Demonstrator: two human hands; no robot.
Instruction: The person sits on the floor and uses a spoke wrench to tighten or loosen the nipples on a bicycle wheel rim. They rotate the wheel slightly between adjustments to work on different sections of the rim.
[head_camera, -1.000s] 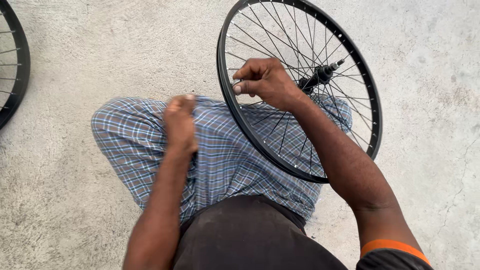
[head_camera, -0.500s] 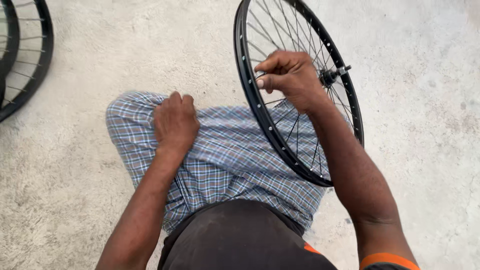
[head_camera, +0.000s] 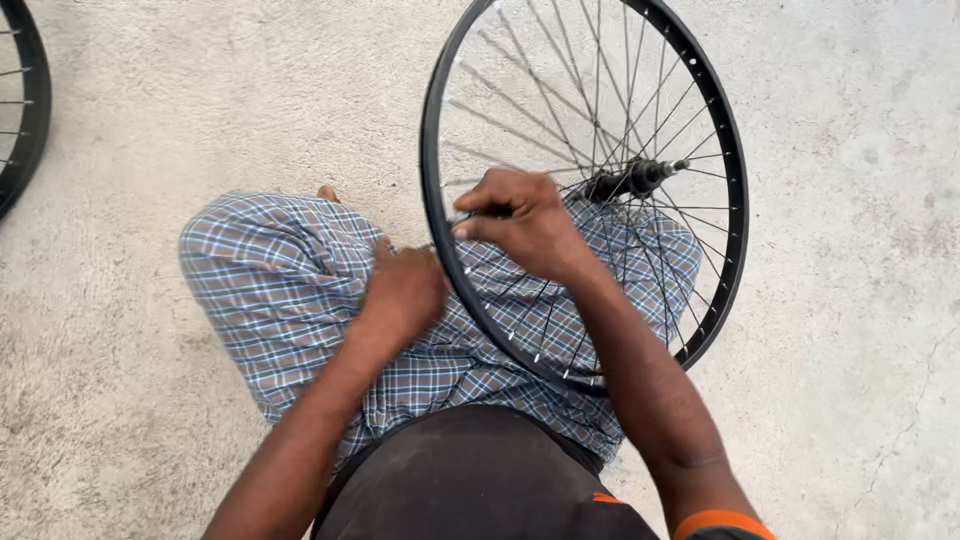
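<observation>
Right hand (head_camera: 525, 225) pinches a spoke (head_camera: 560, 190) inside the wheel rim (head_camera: 438, 240); left hand (head_camera: 405, 290), curled shut, sits just outside its lap-side edge.

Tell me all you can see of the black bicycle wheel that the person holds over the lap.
The bicycle wheel has a black rim with no tyre, thin metal spokes and a dark hub with an axle stub at the centre. It stands tilted on its edge over the checked cloth on the person's lap. The right hand reaches in among the spokes near the rim; the left hand is close by the rim's outer side.
</observation>
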